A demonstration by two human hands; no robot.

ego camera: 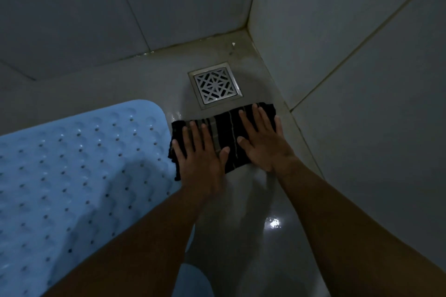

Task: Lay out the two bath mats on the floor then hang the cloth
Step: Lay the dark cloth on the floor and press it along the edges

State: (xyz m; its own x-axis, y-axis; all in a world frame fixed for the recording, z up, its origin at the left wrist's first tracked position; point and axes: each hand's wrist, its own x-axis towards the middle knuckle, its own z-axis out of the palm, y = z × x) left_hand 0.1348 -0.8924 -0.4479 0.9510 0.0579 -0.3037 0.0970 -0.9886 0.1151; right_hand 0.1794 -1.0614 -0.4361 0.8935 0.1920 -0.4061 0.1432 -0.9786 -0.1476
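At the floor [241, 200] corner, a dark fabric [224, 125] is pressed flat under both hands. The left hand [200, 152] and right hand [263, 142] are laid palm-down on it, fingers straight and spread; nothing is gripped. Whether it is the second mat or the cloth cannot be told. The blue mat [72, 164] is laid at 9 o'clock, just beside the fabric. The drain [214, 85] is at 12 o'clock, the wall [362, 79] at 3 o'clock.

Risks: the floor is glossy, and a glint [272, 223] at 6 o'clock suggests water. Sliding under load and soaking from beneath are judged likely. If the fabric is pushed toward 12 o'clock, the drain could be covered.

Materials: the fabric is soft, rectangular and black with pale stripes, and is bunched at its 9 o'clock edge. The blue mat is rubbery and round-cornered, with dimples and small holes. The drain is square metal with a lattice grille. The tiles are smooth.
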